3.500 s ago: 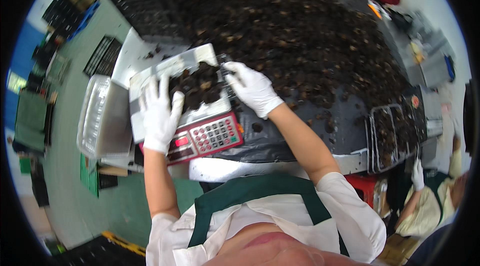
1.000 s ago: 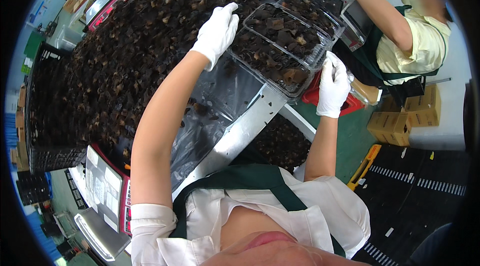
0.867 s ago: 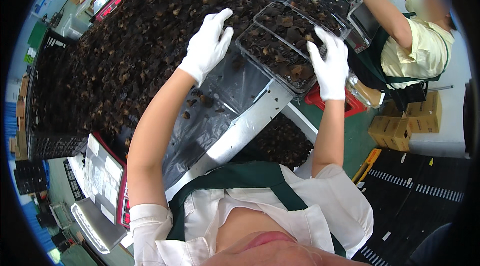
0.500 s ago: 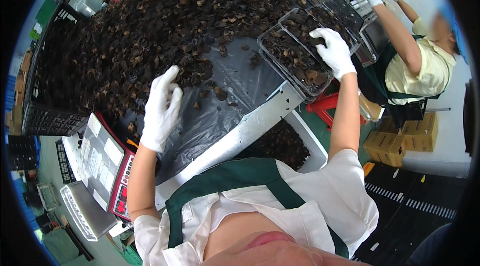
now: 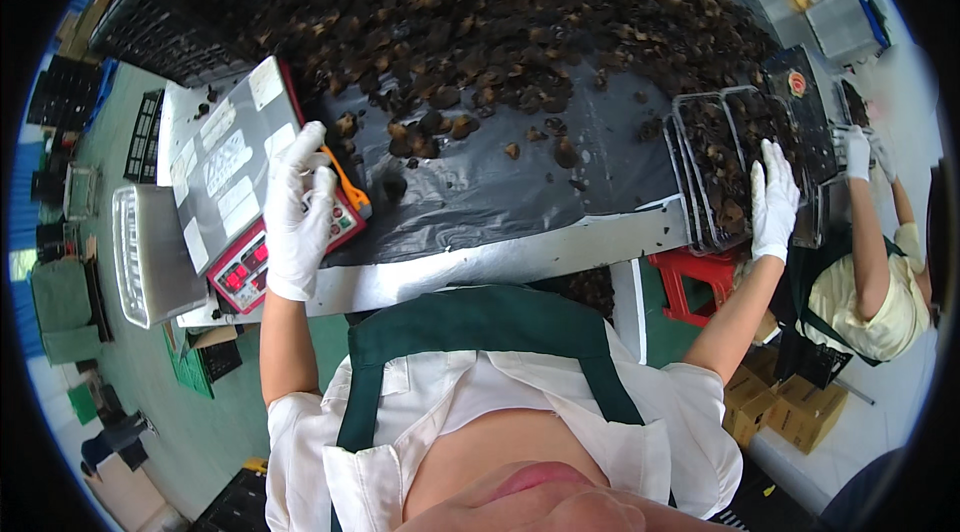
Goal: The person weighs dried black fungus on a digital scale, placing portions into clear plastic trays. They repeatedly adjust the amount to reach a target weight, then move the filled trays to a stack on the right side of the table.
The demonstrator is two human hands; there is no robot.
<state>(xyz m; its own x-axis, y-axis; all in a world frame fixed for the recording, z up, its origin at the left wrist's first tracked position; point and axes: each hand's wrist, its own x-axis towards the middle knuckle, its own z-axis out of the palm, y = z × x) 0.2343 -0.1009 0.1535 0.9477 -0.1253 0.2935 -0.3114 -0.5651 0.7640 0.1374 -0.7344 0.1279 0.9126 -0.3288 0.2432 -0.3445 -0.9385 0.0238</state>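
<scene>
My left hand (image 5: 300, 217), in a white glove, is held over the near right corner of a flat weighing scale (image 5: 225, 157) with a red frame. Its fingers are loosely bent and hold nothing visible. An orange tool (image 5: 350, 187), partly hidden, lies just beside that hand. With fingers stretched out, my gloved right hand (image 5: 773, 202) rests at the right side of stacked clear plastic trays (image 5: 690, 182). Dark dried wood-ear mushrooms (image 5: 725, 147) fill the top tray. A large heap of the same mushrooms (image 5: 480, 22) covers the far part of the table.
Black plastic sheeting (image 5: 450, 197) covers the table behind its metal front edge (image 5: 520, 257). A black crate (image 5: 160, 27) stands far left, clear containers (image 5: 145, 252) beside the scale. A red stool (image 5: 690, 282) is under the trays; a co-worker (image 5: 865, 282) works at right.
The view has turned, so the trays now appear farther right. My left hand has come from the heap's edge to the scale. My right hand's fingers have straightened against the tray.
</scene>
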